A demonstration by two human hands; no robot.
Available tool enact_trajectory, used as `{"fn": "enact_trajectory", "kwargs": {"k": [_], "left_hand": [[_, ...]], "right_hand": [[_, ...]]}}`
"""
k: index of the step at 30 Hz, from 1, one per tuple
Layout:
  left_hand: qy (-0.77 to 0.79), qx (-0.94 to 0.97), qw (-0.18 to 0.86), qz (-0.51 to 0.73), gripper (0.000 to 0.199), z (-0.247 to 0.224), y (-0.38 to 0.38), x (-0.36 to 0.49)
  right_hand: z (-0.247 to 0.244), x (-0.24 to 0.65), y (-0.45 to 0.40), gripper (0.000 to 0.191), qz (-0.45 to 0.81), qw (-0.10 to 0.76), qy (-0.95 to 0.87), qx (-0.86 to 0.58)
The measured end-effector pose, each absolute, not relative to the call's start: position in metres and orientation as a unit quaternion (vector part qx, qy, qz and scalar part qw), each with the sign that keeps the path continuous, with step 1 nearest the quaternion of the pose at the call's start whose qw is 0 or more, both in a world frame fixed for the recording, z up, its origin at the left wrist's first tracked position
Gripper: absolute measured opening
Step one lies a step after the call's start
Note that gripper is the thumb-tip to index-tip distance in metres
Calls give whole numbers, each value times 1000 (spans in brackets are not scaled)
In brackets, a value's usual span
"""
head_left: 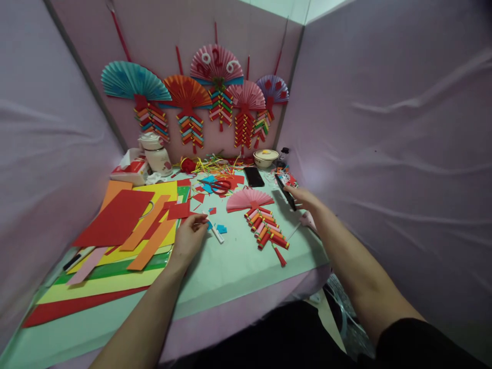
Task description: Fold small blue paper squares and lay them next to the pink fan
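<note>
Table corner boxed in by cloth-look walls, dim lt.

Table (238, 261) has a pale mint-grn cover; lilac-pink cloth (219, 320) hangs at its front edge. Back wall (154, 36), behind table, is dusty pink. Left wall (46, 154), L of table, is greyish lilac w/ soft creases. Right wall (384, 123), R of table, is mauve, w/ longer wrinkles. Dark seams run down both corners behind table. Pale upper surface (325, 7) shows high above table's R rear. Floor area (359, 335), below table's R front, is dark grey w/ thin cables, partly hidden. Lt soft, shadows faint.
</note>
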State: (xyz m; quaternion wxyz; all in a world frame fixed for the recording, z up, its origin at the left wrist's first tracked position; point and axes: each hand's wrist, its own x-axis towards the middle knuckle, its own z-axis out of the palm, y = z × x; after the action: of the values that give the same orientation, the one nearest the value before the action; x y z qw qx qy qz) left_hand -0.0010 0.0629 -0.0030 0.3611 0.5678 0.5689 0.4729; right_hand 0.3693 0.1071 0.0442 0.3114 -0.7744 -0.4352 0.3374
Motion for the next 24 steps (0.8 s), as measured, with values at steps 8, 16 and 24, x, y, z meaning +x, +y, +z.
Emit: {"fn": "enact_trajectory", "kwargs": {"k": [8,16,24], "left_hand": [[584,571,346,462,35,4,59,1],[609,584,326,425,42,4,62,0],[676,599,259,343,44,9,61,2]], "right_hand": [[52,365,-15,47,639,387,-398,-533],[3,378,-171,65,787,295,-343,-420],[-41,422,-263,38,719,386,-79,-572]]}}
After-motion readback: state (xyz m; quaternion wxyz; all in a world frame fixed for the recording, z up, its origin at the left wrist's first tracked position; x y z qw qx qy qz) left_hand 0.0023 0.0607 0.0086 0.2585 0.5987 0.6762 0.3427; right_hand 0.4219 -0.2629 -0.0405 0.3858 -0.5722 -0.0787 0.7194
